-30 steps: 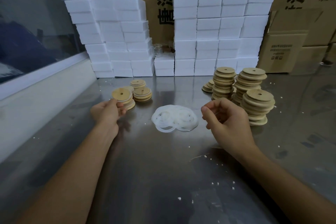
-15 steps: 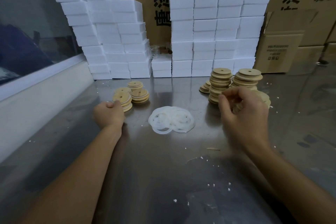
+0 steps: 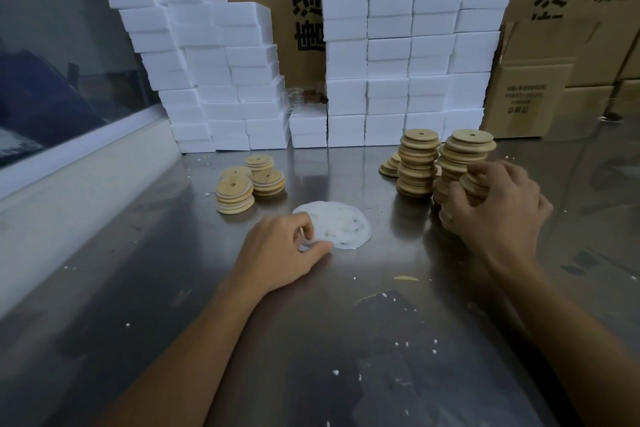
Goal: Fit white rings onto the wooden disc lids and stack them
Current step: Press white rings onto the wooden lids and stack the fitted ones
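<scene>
Now that the left hand (image 3: 277,250) has left the finished stack (image 3: 234,194), a white ring (image 3: 337,229) is pinched, while wooden lids (image 3: 472,184) are gripped by the right hand (image 3: 498,211).

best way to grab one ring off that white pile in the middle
Take the near left edge of the white ring pile, where one ring's rim sticks out past the heap. The rings lie flat, thin and overlapping on the steel table, so a grip from above on the middle would likely lift several. Pinch that loose rim and peel it sideways; the left hand is at that edge, thumb and forefinger on it.
</scene>
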`<state>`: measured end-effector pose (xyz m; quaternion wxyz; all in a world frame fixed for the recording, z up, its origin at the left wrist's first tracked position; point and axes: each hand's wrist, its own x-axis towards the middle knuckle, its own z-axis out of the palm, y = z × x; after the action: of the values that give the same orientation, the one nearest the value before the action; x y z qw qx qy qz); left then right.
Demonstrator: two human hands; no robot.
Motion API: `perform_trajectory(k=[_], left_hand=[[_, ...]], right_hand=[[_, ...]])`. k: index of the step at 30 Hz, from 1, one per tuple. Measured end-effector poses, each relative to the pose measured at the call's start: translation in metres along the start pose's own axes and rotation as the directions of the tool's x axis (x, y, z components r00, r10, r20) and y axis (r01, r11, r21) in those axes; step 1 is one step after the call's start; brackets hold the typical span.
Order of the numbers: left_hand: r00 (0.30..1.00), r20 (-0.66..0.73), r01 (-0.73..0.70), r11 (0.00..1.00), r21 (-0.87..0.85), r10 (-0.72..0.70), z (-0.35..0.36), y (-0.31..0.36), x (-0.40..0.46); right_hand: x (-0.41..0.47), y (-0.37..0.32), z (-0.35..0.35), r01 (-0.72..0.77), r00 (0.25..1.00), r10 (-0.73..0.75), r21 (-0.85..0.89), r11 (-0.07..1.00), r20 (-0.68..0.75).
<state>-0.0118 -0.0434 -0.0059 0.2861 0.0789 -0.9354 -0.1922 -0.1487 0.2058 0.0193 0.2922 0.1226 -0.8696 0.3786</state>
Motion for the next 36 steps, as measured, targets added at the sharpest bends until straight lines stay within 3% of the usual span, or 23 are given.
perform_trajectory(k=[10, 12, 16, 20, 22, 24, 26, 28, 30, 33, 35, 36], left_hand=[[0.999, 0.038, -0.023, 0.994, 0.107, 0.019, 0.000, 0.013, -0.006], [1.000, 0.002, -0.013, 0.993, 0.113, 0.013, 0.000, 0.014, -0.006], [0.993, -0.107, -0.031, 0.996, 0.082, 0.039, -0.004, 0.017, -0.005], [0.965, -0.264, -0.040, 0.993, -0.110, 0.010, -0.010, 0.024, -0.002], [0.946, -0.299, 0.007, 0.928, -0.372, -0.127, -0.012, 0.032, -0.002], [0.920, -0.255, 0.066, 0.759, -0.648, -0.298, -0.014, 0.040, 0.001], [0.908, -0.142, 0.137, 0.599, -0.789, -0.394, -0.017, 0.047, 0.001], [0.910, 0.004, 0.223, 0.482, -0.847, -0.415, -0.018, 0.051, -0.001], [0.903, 0.138, 0.308, 0.389, -0.868, -0.408, -0.018, 0.054, -0.003], [0.871, 0.253, 0.408, 0.333, -0.850, -0.421, -0.015, 0.056, -0.003], [0.854, 0.296, 0.445, 0.305, -0.842, -0.429, -0.012, 0.056, -0.003], [0.849, 0.311, 0.457, 0.295, -0.839, -0.427, -0.011, 0.057, -0.004]], right_hand=[[0.000, -0.003, 0.004, 0.122, 0.988, -0.113, 0.086, 0.989, -0.104], [0.000, -0.005, 0.002, 0.172, 0.978, -0.156, 0.116, 0.978, -0.135], [-0.003, -0.014, -0.002, 0.293, 0.955, -0.254, 0.339, 0.894, -0.155], [-0.012, -0.029, -0.002, 0.314, 0.949, -0.278, 0.454, 0.834, -0.147], [-0.019, -0.038, -0.002, 0.261, 0.958, -0.277, 0.606, 0.751, -0.070], [-0.024, -0.045, 0.001, 0.128, 0.971, -0.232, 0.716, 0.686, 0.048], [-0.029, -0.048, 0.007, -0.086, 0.969, -0.122, 0.756, 0.649, 0.215], [-0.037, -0.052, 0.011, -0.335, 0.918, 0.029, 0.735, 0.590, 0.395], [-0.041, -0.052, 0.017, -0.482, 0.843, 0.109, 0.650, 0.588, 0.527], [-0.042, -0.054, 0.017, -0.573, 0.781, 0.111, 0.634, 0.519, 0.615], [-0.043, -0.056, 0.015, -0.574, 0.781, 0.063, 0.675, 0.464, 0.621], [-0.044, -0.057, 0.015, -0.539, 0.796, 0.037, 0.682, 0.495, 0.604]])
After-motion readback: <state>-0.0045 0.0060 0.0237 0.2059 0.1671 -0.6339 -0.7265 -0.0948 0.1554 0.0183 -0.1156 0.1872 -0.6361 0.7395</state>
